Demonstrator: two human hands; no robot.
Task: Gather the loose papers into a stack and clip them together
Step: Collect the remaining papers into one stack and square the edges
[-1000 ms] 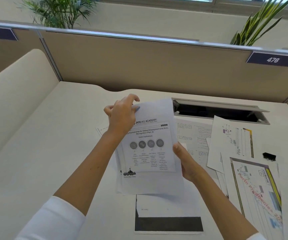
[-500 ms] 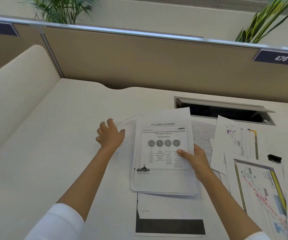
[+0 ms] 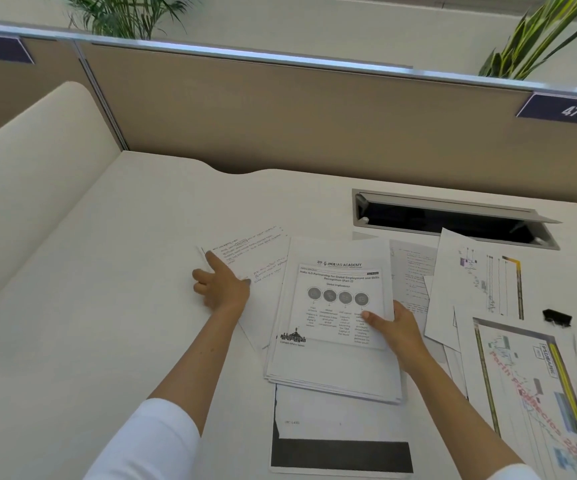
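White stack (image 3: 335, 368), grey circles; black clip (image 3: 556, 318); beige partition (image 3: 314, 126).

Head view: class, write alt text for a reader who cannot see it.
A person's right hand holds a stack of papers on a desk while the left hand reaches to a handwritten sheet. More loose sheets and a black clip lie to the right.

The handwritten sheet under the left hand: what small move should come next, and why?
Probably slide the handwritten sheet right, onto the stack. The left hand rests on its corner with a finger extended, and the right hand holds the stack beside it.
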